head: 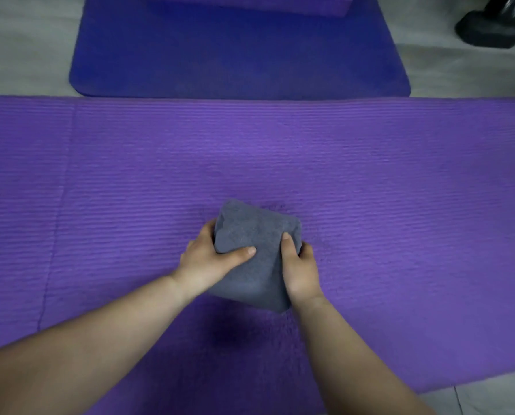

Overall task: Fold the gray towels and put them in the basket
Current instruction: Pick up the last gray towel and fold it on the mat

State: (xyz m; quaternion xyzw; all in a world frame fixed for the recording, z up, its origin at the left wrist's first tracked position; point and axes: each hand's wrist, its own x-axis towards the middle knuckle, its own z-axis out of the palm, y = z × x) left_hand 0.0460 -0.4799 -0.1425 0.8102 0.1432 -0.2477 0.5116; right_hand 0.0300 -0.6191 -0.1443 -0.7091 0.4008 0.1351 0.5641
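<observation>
A gray towel, folded into a small thick square, is held just above the purple mat near its middle. My left hand grips its left side, thumb on top and fingers underneath. On the right edge, my right hand grips it the same way, thumb lying on top. The towel's shadow falls on the mat below it. No basket is in view.
A dark blue mat lies beyond the purple one, with a purple block at its far end. A black object stands on the gray floor at the top right. Floor tiles show at the bottom right corner.
</observation>
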